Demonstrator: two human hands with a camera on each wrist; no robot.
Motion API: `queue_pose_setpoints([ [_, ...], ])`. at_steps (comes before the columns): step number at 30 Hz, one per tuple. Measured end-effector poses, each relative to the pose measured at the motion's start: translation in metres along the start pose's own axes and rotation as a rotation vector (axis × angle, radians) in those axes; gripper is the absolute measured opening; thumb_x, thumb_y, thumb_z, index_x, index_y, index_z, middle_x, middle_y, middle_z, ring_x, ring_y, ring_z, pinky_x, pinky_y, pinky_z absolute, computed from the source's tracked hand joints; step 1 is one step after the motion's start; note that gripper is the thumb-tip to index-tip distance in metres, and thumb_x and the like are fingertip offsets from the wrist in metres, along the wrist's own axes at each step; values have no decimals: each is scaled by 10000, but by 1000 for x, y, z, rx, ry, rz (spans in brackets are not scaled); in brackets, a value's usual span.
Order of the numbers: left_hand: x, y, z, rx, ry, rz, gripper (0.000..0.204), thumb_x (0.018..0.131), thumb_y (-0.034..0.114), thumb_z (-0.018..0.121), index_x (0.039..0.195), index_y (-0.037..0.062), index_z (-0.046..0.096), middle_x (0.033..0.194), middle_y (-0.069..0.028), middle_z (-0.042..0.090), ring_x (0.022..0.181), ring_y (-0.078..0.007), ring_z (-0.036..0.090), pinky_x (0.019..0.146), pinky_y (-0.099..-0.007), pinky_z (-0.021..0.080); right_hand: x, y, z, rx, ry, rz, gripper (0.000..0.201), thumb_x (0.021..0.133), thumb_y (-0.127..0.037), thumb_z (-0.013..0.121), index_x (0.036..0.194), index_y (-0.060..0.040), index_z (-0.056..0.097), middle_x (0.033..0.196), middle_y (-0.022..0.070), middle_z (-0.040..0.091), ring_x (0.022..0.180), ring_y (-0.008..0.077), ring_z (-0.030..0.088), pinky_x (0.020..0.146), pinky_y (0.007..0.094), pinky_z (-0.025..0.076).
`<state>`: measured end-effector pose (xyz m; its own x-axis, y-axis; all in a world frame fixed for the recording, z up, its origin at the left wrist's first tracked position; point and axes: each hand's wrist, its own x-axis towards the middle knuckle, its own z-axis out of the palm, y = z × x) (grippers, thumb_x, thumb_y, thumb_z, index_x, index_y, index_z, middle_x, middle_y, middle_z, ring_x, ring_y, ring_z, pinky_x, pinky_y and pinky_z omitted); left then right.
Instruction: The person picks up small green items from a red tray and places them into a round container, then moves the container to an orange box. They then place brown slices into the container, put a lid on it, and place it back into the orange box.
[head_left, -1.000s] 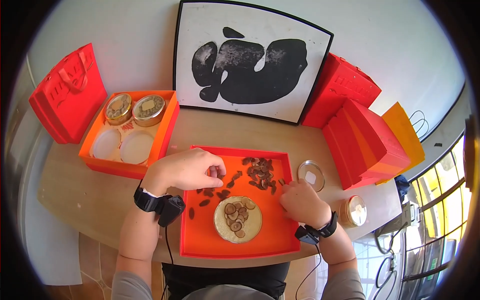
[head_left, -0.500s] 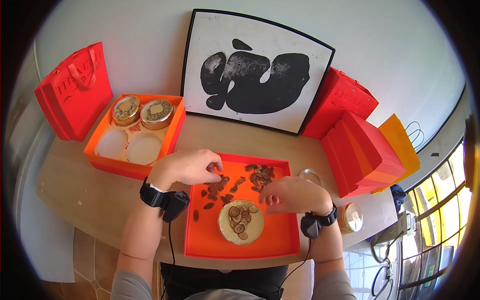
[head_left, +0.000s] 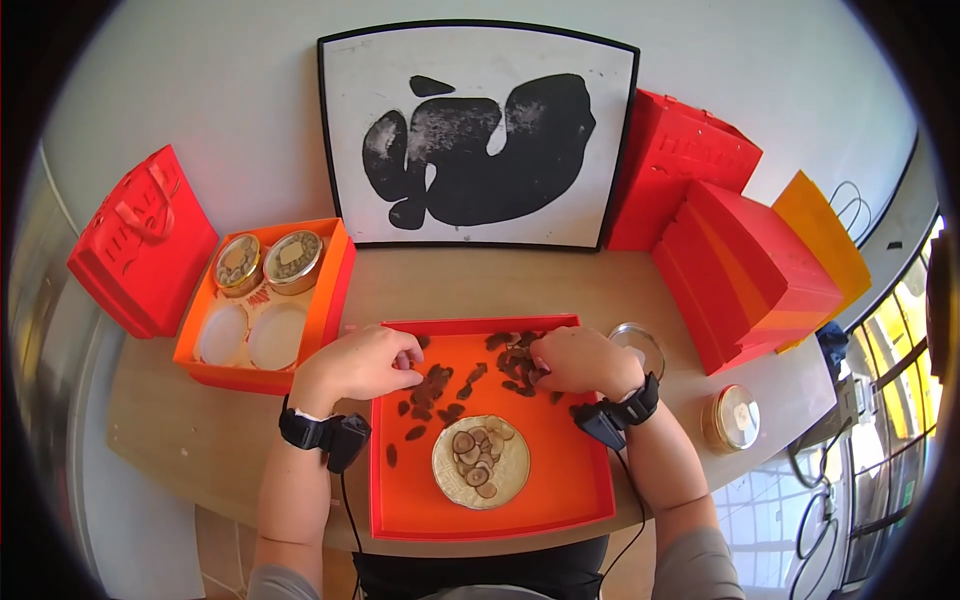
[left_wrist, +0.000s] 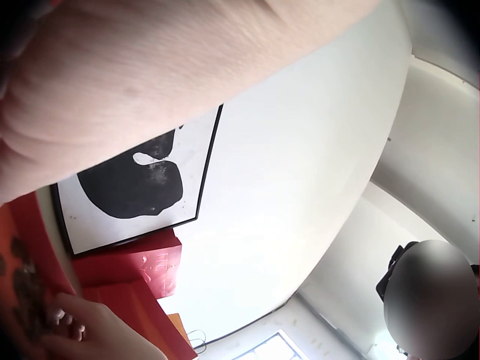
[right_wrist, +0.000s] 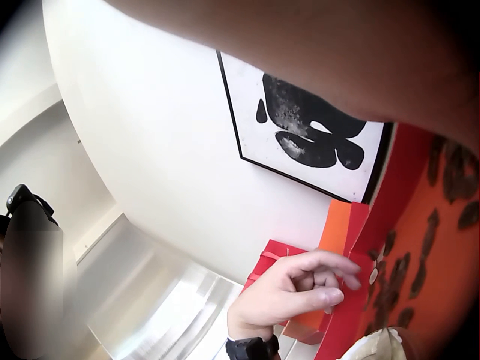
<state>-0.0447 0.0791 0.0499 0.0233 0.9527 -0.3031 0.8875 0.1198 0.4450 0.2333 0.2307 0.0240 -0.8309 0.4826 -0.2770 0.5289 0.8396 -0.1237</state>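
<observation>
In the head view, a shallow orange tray (head_left: pixel 560 480) with red walls holds dark dried slices in a left cluster (head_left: pixel 432 387) and a right cluster (head_left: pixel 515 362). A round gold-rimmed dish (head_left: pixel 455 492) near its front has several round brown-edged slices (head_left: pixel 478 462) in it. My left hand (head_left: pixel 365 368) hangs over the tray's left wall, fingers loosely curled. The right wrist view shows that left hand (right_wrist: pixel 296 292) with thumb and fingertips apart and nothing between them. My right hand (head_left: pixel 585 360) reaches down to the right cluster with bent fingers. Whether it pinches a slice I cannot tell.
Back left, an orange box (head_left: pixel 345 270) carries two lidded jars (head_left: pixel 293 255) beside two round hollows. A clear round lid (head_left: pixel 640 345) and another jar (head_left: pixel 735 418) sit right of the tray. Red bags (head_left: pixel 145 245), red boxes (head_left: pixel 745 275) and a framed picture (head_left: pixel 480 150) stand behind.
My right hand went from the tray's right wall across the tray above the dish's right side, then up to the right cluster. The left hand drew slightly left, uncovering the left cluster.
</observation>
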Motion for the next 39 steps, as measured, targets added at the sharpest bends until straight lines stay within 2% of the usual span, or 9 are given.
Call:
queue_pose_setpoints([
  [9, 2, 6, 0, 19, 32, -17, 310, 870, 225, 735, 1102, 19, 734, 997, -110, 775, 930, -280, 733, 930, -411, 527, -14, 3, -7, 38, -47, -44, 176, 816, -183, 681, 944, -76, 737, 935, 161, 724, 944, 350, 702, 817, 445, 548],
  [12, 1, 1, 3, 31, 108, -27, 261, 869, 143, 714, 1088, 3, 742, 1000, -128, 775, 918, -298, 739, 873, -411, 567, -9, 2, -1, 74, 23, -27, 162, 817, -178, 682, 919, -63, 732, 914, 159, 718, 924, 359, 699, 809, 452, 548],
  [14, 3, -5, 6, 44, 179, -31, 237, 870, 103, 699, 1078, 0, 748, 1005, -138, 774, 914, -307, 741, 844, -415, 579, -2, 9, 13, 23, 298, -80, 164, 820, -189, 692, 900, -50, 725, 893, 159, 709, 902, 368, 694, 795, 459, 549],
  [15, 5, -8, 8, 69, 198, -32, 243, 856, 87, 694, 1078, 7, 752, 1011, -155, 768, 933, -315, 736, 842, -412, 579, -1, 8, 15, 27, 308, -93, 164, 820, -189, 692, 900, -50, 725, 893, 159, 709, 902, 368, 694, 795, 459, 549],
  [23, 5, -3, 12, 288, 244, -130, 242, 834, 57, 685, 1057, 61, 777, 1004, -165, 756, 966, -346, 715, 854, -447, 567, 3, 9, 18, 37, 209, -53, 117, 859, -153, 657, 907, -73, 728, 882, 147, 713, 890, 355, 694, 772, 456, 547],
  [30, 23, -21, 33, 366, 362, -44, 144, 829, 26, 680, 922, 55, 785, 923, -165, 749, 910, -356, 718, 795, -466, 569, -17, -8, -11, 95, 228, -72, 129, 912, -172, 646, 970, -87, 723, 897, 134, 729, 895, 338, 706, 774, 436, 543],
  [33, 28, -27, 35, 427, 366, -51, 129, 830, 96, 731, 944, 78, 790, 919, -151, 749, 915, -352, 710, 816, -463, 566, -28, -27, -26, 313, 148, -246, 166, 921, -192, 664, 1017, -72, 726, 902, 114, 737, 920, 324, 712, 793, 427, 544],
  [35, 27, -25, 32, 389, 335, -79, 160, 845, 54, 644, 896, 86, 793, 905, -168, 749, 907, -365, 718, 787, -470, 570, -30, -29, -29, 483, 6, -416, 227, 906, -176, 687, 1093, -53, 725, 949, 111, 750, 932, 310, 717, 814, 423, 545],
  [39, 24, -18, 27, 368, 380, -55, 125, 843, 71, 654, 856, 59, 778, 813, -163, 734, 830, -359, 722, 751, -469, 563, -19, -13, -17, 374, 109, -138, 308, 893, -151, 701, 1186, -57, 706, 1046, 135, 730, 991, 317, 703, 863, 427, 544],
])
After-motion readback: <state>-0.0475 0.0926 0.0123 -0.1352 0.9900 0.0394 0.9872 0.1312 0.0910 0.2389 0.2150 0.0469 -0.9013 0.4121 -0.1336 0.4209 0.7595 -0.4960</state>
